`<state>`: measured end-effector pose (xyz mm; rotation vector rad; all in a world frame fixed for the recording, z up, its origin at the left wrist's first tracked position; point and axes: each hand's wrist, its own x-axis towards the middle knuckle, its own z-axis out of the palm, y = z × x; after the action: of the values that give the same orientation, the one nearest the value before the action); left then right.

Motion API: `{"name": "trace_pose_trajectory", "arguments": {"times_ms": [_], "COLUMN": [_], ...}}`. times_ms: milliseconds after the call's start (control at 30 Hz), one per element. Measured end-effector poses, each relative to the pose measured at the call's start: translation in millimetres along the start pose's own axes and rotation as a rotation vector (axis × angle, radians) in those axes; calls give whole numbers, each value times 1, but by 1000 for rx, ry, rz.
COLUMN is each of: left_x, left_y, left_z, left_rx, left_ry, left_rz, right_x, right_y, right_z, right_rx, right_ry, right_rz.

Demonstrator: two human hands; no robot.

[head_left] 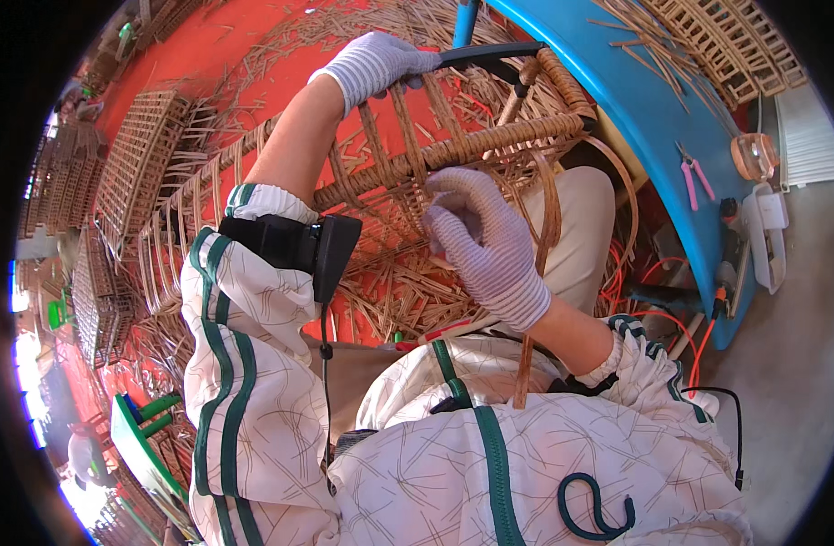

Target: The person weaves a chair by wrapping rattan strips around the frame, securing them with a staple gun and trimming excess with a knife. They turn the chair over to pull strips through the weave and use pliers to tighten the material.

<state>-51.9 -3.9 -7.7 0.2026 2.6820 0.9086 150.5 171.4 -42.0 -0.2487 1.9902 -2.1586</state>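
Basket (517,132), brown and woven, sits just left of the blue table (658,118), above a red floor (190,64). From far off, I see the person's left hand (376,68) in a striped glove, to the left of the table's far part. Its fingers are curled on a black bar (490,55), so I see it holding that. The right hand (494,241) has the same kind of glove and is also left of the table, near the basket's thick side. Its fingers are half bent, and I cannot tell if it pinches anything. Beside it I see a long brown strip (551,209). On the table are pink scissors (694,177). Near the table's right edge I see a tape roll (755,156) and a white tray (772,241). Many loose sticks (408,300) lie left of the table.
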Motion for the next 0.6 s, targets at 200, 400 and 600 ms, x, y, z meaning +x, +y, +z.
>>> {"name": "trace_pose_trajectory", "arguments": {"times_ms": [200, 400, 600], "left_x": [3, 2, 3], "left_y": [-9, -6, -8], "left_z": [5, 2, 2], "left_rx": [-92, -26, -19], "left_ry": [84, 43, 46], "left_rz": [117, 94, 50], "right_x": [4, 14, 38], "right_y": [-5, -16, -10], "right_z": [-7, -4, -3], "right_rx": [-702, -919, -1216], "right_ry": [16, -46, 69], "right_rz": [-311, -624, -671]}}
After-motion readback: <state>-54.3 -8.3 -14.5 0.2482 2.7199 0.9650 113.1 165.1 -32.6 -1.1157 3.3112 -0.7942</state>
